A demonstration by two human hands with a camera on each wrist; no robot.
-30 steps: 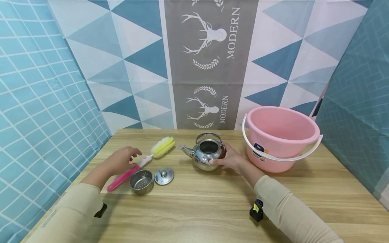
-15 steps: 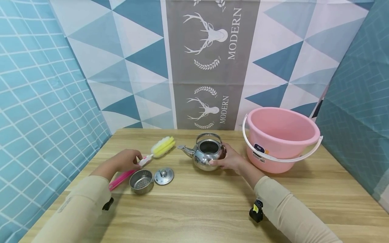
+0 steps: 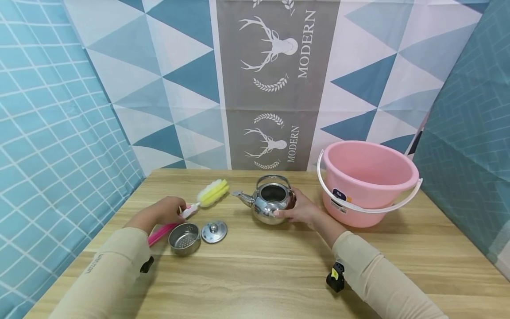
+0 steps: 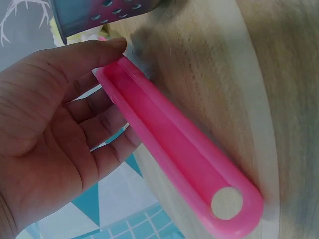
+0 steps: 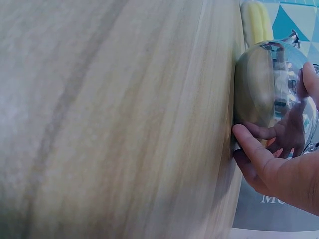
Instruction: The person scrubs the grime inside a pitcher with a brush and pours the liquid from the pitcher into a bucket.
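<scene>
On the left of the head view, my left hand (image 3: 168, 210) holds a sponge bottle brush (image 3: 214, 194) by its pink and white handle. In the left wrist view, thumb and fingers pinch the grooved pink handle (image 4: 174, 139), and its holed end sticks out past them. My right hand (image 3: 301, 210) grips the side of a lidless steel teapot (image 3: 264, 212) standing on the table, its spout pointing left. The right wrist view has the fingers (image 5: 259, 154) around the teapot's shiny belly (image 5: 253, 94). A perforated steel strainer (image 3: 183, 250) and the lid (image 3: 216, 235) lie close to the brush.
A pink bucket (image 3: 368, 204) with a white handle stands right of the teapot, near my right forearm. Behind the wooden table (image 3: 255, 274) hangs a patterned cloth (image 3: 191, 79), with blue sheets on either side.
My left hand has come down onto the brush handle and closed around it, and the handle has shifted slightly. The right hand and the teapot stay where they were.
</scene>
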